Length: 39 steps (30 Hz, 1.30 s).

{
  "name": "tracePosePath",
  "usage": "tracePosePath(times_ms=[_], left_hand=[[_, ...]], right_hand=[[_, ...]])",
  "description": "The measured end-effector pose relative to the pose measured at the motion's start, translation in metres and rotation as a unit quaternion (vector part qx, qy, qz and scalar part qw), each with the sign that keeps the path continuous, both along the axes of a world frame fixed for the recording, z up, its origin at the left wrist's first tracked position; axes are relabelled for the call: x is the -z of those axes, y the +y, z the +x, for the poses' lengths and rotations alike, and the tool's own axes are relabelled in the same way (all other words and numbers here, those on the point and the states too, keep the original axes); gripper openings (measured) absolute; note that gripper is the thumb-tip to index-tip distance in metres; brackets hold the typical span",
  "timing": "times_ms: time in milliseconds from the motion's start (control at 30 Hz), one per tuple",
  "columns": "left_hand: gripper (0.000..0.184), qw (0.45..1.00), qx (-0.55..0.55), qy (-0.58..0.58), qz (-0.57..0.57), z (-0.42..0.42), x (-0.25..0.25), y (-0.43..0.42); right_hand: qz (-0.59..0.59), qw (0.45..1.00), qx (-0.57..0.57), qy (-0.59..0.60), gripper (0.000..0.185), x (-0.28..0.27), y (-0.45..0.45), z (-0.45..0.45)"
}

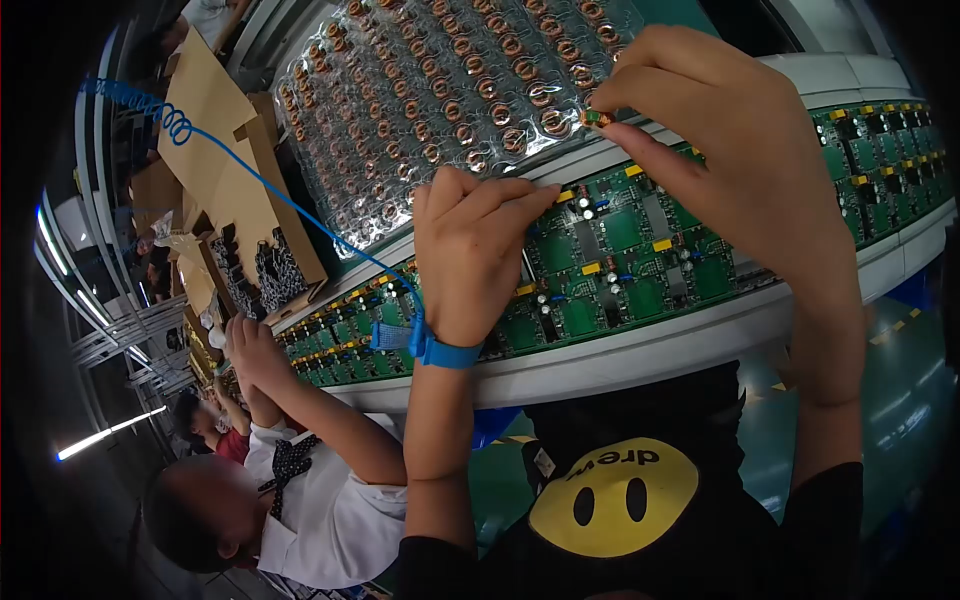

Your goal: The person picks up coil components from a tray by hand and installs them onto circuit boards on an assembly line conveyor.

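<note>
My right hand (735,145) is raised over the far edge of the line, pinching a small copper-wound coil (596,118) with some green on it between thumb and fingertips. My left hand (465,250) wears a blue wrist strap (452,352) and leans over the green circuit boards (612,230). Its fingers are bent and close together, with the fingertips at a yellow component (566,196); whatever they grip, if anything, is hidden. Beyond both hands lies a clear plastic tray (350,150) holding rows of similar copper coils.
A pale rail (600,338) borders the boards on my side. A coiled blue cord (270,185) runs to my wrist strap. At the left stand cardboard boxes (215,125) and dark metal-looking parts (280,270). Another person in a white shirt (330,520) works beside me, hands over the line.
</note>
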<state>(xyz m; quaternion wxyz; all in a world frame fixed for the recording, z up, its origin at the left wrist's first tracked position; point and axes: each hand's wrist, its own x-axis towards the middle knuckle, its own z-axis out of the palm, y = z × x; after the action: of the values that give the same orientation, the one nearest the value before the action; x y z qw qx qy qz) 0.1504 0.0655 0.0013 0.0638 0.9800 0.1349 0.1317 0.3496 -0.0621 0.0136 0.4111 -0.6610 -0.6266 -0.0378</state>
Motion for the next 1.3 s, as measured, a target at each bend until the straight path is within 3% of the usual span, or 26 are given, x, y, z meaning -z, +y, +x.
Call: tracePosePath(times_ms=[200, 300, 400, 633, 1300], left_hand=[[0.039, 0.999, -0.031, -0.028, 0.020, 0.003, 0.003, -0.011], [0.027, 0.996, -0.063, -0.057, 0.008, 0.003, 0.006, -0.017], [0.016, 0.991, -0.068, -0.115, -0.029, -0.001, 0.023, -0.013], [0.007, 0.982, -0.086, -0.164, -0.031, 0.000, 0.037, -0.016], [0.005, 0.959, -0.096, -0.230, -0.134, -0.008, 0.021, -0.014]], right_hand=[[-0.027, 1.000, -0.008, 0.012, 0.020, 0.006, 0.000, 0.004], [-0.020, 0.995, -0.019, 0.097, 0.021, 0.008, 0.003, -0.004], [-0.028, 0.994, -0.031, 0.097, 0.021, 0.013, 0.003, -0.003], [-0.068, 0.990, -0.029, 0.121, 0.018, 0.020, 0.006, 0.007], [-0.096, 0.971, -0.003, 0.218, 0.012, 0.033, 0.013, 0.014]])
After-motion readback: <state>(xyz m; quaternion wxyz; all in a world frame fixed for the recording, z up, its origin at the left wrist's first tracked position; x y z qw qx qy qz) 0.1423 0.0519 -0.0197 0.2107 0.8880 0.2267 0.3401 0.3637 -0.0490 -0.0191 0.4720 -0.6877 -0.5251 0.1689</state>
